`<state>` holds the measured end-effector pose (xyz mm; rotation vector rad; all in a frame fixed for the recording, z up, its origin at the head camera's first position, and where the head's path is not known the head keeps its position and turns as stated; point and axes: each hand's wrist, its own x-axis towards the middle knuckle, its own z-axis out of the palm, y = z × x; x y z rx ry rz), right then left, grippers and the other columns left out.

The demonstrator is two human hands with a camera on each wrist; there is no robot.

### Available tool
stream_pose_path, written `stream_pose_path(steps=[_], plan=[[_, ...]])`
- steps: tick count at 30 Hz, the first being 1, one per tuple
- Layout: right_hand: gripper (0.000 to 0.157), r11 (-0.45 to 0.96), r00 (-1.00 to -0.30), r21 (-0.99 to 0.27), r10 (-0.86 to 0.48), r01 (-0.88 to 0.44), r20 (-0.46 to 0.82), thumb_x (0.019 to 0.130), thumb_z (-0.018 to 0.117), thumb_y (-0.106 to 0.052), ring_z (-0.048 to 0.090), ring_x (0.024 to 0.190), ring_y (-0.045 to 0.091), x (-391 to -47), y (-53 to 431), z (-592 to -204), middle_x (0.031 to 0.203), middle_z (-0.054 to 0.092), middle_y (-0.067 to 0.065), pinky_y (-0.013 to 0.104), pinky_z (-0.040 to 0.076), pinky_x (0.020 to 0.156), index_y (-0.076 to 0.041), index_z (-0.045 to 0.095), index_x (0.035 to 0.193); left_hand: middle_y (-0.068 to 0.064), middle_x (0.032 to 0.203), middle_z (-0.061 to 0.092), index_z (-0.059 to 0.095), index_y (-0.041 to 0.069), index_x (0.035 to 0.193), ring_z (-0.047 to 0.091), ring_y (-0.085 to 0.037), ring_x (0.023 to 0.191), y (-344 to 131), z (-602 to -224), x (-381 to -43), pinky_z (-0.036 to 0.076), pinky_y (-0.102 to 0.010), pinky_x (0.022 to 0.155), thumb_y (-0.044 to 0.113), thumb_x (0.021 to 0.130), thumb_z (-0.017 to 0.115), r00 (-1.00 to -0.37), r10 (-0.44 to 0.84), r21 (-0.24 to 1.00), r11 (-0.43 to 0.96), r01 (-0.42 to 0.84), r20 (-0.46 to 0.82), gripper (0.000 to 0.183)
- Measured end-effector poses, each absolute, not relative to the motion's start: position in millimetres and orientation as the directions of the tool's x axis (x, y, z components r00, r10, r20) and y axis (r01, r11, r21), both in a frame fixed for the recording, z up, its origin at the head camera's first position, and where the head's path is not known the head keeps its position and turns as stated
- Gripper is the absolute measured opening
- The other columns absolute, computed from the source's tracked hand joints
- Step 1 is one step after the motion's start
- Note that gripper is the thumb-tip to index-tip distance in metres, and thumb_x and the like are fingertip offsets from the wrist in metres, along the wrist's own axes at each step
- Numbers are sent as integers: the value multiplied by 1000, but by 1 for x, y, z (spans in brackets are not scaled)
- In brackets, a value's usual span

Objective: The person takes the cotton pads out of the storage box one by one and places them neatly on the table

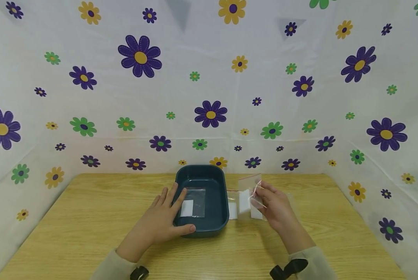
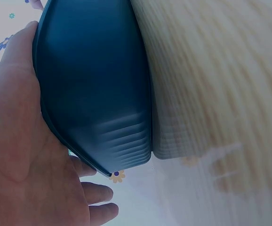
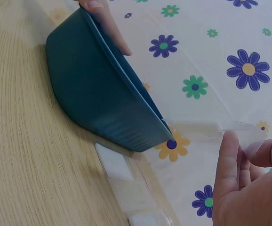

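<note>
Left: the left hand (image 1: 161,219) lies along the left side of a blue tub (image 1: 216,198), fingers straight and spread apart, the thumb across the near rim; it touches the tub without closing round it. Centre: the tub stands on the wooden table (image 1: 90,221), and inside it, toward the left wall, lies a clear bag (image 1: 199,202) with a white piece (image 1: 187,208) in it. Right of the tub, further clear bags with white inserts (image 1: 232,211) lie on the table, partly hidden. Right: the right hand (image 1: 277,206) has thumb and fingers together, pinching the right edge of a raised bag (image 1: 244,200), its red-lined edge uppermost. Behind hangs a flowered cloth (image 1: 181,93).
</note>
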<state>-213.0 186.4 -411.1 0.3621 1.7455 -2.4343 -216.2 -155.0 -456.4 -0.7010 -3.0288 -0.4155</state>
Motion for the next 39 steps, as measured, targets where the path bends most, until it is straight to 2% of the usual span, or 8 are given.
stream_pose_path(steps=[5, 10, 18, 24, 28, 31, 39], plan=[[46, -327, -962, -915, 50, 237, -268, 101, 55, -10, 63, 102, 10, -211, 198, -410, 104, 65, -5, 25, 55, 89, -5, 44, 146, -15, 168, 2, 17, 19, 161, 5, -46, 151, -156, -455, -216, 16, -64, 118, 86, 78, 50, -900, 430, 258, 864, 431, 63, 112], [48, -311, -962, -920, 51, 239, -267, 102, 55, -12, 62, 102, 8, -209, 209, -409, 109, 63, -5, 24, 54, 90, -5, 41, 148, -15, 168, 2, 16, 20, 162, 4, -46, 151, -156, -455, -216, 17, -64, 118, 87, 77, 49, -901, 429, 253, 867, 430, 62, 113], [22, -302, -963, -925, 69, 230, -262, 103, 55, -13, 64, 96, 5, -208, 225, -411, 97, 67, -9, 22, 55, 87, -13, 57, 124, -15, 168, 1, 16, 19, 161, 5, -46, 151, -157, -455, -216, 18, -64, 118, 90, 77, 45, -893, 442, 247, 860, 448, 83, 114], [21, -301, -966, -928, 64, 222, -251, 103, 55, -15, 65, 97, 4, -206, 236, -410, 97, 67, -10, 21, 55, 87, -13, 55, 124, -15, 168, 1, 14, 21, 161, 4, -46, 151, -156, -455, -216, 17, -64, 118, 88, 78, 48, -894, 442, 247, 860, 446, 75, 112], [12, -314, -966, -923, 62, 222, -253, 103, 56, -15, 65, 95, 4, -203, 243, -408, 95, 67, -10, 21, 55, 87, -18, 62, 113, -15, 168, 1, 15, 20, 161, 4, -46, 151, -156, -454, -216, 17, -64, 118, 89, 77, 47, -895, 441, 246, 862, 444, 69, 113], [13, -335, -961, -914, 74, 228, -267, 103, 56, -14, 65, 94, 5, -201, 248, -407, 94, 68, -9, 21, 55, 87, -21, 66, 106, -15, 168, 1, 16, 18, 161, 4, -46, 151, -156, -454, -215, 17, -64, 118, 89, 77, 46, -894, 442, 249, 861, 444, 68, 114], [12, -388, -958, -893, 73, 229, -277, 103, 55, -15, 64, 94, 4, -197, 266, -405, 94, 67, -9, 19, 54, 87, -21, 65, 102, -15, 168, 1, 16, 19, 161, 4, -45, 151, -156, -456, -215, 17, -63, 119, 88, 77, 48, -897, 436, 252, 863, 439, 69, 114]])
